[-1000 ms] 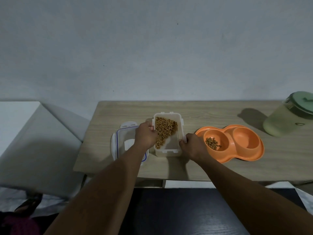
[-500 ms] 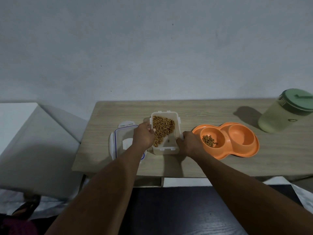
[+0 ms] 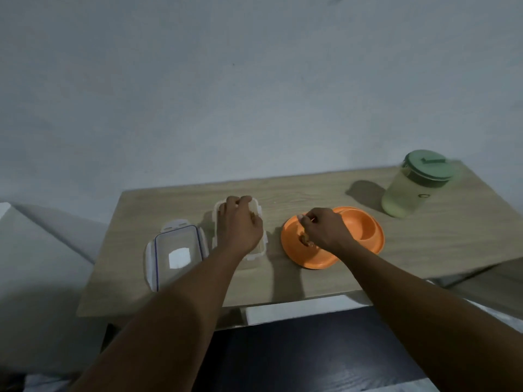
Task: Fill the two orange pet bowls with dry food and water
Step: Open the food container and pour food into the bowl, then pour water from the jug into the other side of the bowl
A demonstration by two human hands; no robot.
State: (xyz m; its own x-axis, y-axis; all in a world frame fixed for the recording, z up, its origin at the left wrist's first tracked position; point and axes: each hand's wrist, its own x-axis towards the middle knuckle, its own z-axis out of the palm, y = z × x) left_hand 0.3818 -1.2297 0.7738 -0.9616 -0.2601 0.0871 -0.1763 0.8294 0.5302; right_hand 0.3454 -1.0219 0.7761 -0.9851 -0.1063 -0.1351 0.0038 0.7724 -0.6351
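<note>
Both hands have left the box [image 3: 257, 207]: the left hand [image 3: 240, 226] is curling inside it, its grip hidden, while the right hand [image 3: 322, 230] is pinching food [image 3: 305, 239] over the left bowl [image 3: 288, 246].

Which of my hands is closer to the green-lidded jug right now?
Right. The right hand is over the orange double bowl, just left of the jug; the left hand is farther left, over the food container.

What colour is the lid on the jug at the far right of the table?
The lid is a muted green. The head view, the only one, shows it clearly.
</note>
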